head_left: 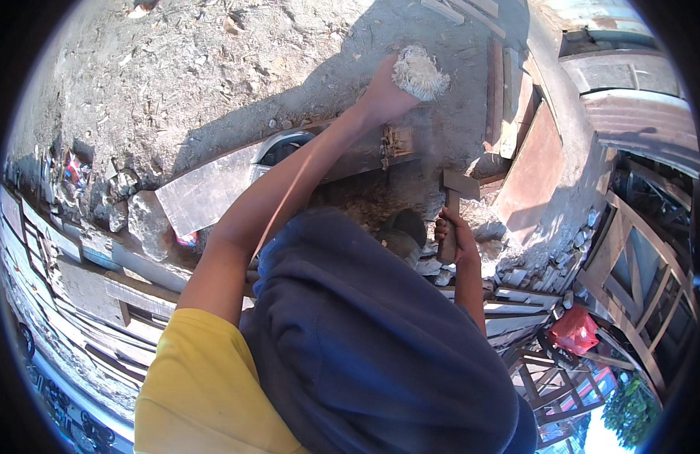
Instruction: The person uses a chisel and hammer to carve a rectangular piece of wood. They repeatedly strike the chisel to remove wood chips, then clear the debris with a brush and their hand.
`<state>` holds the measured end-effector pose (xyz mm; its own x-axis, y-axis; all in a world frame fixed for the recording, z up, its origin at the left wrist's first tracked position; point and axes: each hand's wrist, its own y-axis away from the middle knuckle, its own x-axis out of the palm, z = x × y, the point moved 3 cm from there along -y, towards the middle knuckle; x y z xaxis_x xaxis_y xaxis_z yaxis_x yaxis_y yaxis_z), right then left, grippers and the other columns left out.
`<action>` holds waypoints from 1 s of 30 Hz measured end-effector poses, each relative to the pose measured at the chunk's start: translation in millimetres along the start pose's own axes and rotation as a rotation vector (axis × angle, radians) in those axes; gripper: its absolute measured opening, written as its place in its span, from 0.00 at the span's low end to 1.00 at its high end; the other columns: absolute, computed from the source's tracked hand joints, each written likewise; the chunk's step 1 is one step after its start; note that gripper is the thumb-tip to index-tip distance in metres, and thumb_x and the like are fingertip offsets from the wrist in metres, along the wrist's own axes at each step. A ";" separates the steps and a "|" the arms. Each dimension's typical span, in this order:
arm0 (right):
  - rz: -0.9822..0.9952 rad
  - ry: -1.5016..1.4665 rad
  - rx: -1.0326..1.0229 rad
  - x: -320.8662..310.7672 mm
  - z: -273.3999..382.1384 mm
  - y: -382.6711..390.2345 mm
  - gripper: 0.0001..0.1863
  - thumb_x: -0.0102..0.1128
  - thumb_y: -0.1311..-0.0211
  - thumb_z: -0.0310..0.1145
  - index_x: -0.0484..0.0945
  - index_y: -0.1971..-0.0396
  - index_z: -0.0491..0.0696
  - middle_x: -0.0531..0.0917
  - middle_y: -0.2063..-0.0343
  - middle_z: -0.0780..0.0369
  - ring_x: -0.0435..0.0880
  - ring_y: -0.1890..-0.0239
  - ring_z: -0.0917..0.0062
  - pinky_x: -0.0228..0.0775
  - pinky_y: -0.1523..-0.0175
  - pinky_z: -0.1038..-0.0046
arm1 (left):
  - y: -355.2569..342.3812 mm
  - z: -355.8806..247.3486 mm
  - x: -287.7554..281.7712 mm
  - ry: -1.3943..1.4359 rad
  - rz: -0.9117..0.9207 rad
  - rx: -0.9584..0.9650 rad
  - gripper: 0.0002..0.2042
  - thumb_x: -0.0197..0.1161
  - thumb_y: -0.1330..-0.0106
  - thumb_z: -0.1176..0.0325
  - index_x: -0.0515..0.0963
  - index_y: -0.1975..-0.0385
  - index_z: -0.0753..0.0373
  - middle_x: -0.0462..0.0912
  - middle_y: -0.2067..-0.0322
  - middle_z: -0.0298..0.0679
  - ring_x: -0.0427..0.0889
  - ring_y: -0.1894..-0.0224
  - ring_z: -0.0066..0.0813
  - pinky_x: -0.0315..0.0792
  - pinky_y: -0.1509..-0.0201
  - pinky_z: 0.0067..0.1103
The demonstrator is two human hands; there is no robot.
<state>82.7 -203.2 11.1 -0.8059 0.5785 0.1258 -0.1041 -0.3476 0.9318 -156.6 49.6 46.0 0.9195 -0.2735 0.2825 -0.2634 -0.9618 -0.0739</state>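
My left hand point(390, 92) is stretched far forward, closed on a bundle of pale, frayed fibres point(419, 72) that fans out past the fingers. Closer to my body, my right hand point(459, 236) grips the handle of a short-handled tool point(461, 185). Its broad, dark head points away from me; whether it is a hammer or a hatchet I cannot tell. Between the hands lies a piece of wood point(399, 141) with a splintered, light brown surface. Dark cloth over my body hides part of the ground below.
Boards point(509, 102) and a reddish-brown panel point(533, 170) lie at the right. A grey sheet point(206, 193) and a rounded metal-rimmed object point(278, 149) sit beyond my left forearm. Wooden frames point(641, 265) and a red plastic bag point(574, 331) are at the far right. Wood chips litter the dirt.
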 end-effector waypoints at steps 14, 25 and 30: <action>-0.033 0.047 -0.017 1.9 -10.7 2.7 0.09 0.57 0.43 0.36 0.69 0.70 0.47 0.69 0.83 0.68 0.66 0.85 0.86 0.60 0.80 0.83 | 80.1 -3.2 67.6 -0.051 0.449 0.265 0.14 0.69 0.62 0.68 0.74 0.75 0.64 0.78 0.80 0.44 0.79 0.77 0.43 0.71 0.71 0.28; -0.056 0.097 -0.019 -3.0 -10.3 2.5 0.10 0.57 0.43 0.38 0.69 0.71 0.48 0.69 0.83 0.68 0.65 0.85 0.86 0.60 0.80 0.83 | 79.0 -16.4 59.4 -0.288 0.346 0.240 0.16 0.69 0.65 0.68 0.76 0.72 0.62 0.79 0.79 0.45 0.78 0.74 0.47 0.72 0.70 0.32; -0.038 0.103 -0.026 4.5 -14.3 4.2 0.09 0.57 0.43 0.38 0.70 0.71 0.49 0.69 0.84 0.69 0.66 0.85 0.87 0.60 0.80 0.84 | 67.4 -6.8 63.0 -0.390 0.343 0.235 0.15 0.69 0.60 0.65 0.75 0.71 0.61 0.79 0.76 0.42 0.78 0.74 0.43 0.72 0.70 0.28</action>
<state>70.3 -212.5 10.7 -0.8567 0.5130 0.0540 -0.1492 -0.3467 0.9261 -118.5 -32.4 65.3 0.8442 -0.5098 -0.1658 -0.5350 -0.7811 -0.3221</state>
